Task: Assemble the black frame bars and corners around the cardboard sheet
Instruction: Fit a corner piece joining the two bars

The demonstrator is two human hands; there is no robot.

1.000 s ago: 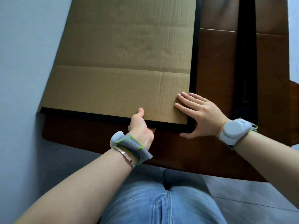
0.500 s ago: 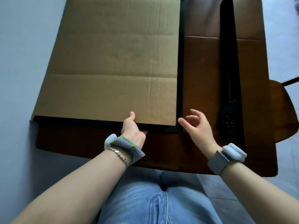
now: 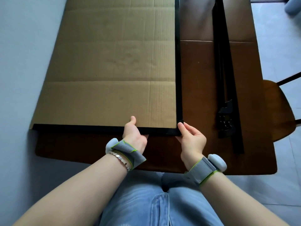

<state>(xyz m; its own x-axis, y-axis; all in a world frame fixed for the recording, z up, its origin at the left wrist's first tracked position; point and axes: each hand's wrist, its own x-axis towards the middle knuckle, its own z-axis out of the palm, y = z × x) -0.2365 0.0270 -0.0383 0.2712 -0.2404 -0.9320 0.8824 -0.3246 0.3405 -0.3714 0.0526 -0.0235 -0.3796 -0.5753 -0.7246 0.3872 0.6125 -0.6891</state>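
Cardboard sheet (image 3: 110,62) lay flat on the table (image 3: 203,79), its far end cut off from view. Left hand (image 3: 134,136) gripped the near bar (image 3: 78,128) — thumb on the sheet, fingers hidden beneath. Right hand (image 3: 192,141) pinched the corner piece (image 3: 178,130) (joint too dark to read).

We see a dark brown wooden table (image 3: 198,79). Just off its right edge stands a wooden chair (image 3: 276,108) with a rounded seat. A pale wall (image 3: 24,62) runs along the table's left side, grey floor tiles (image 3: 276,46) lie to its right, and blue jeans (image 3: 146,206) show below its near edge.
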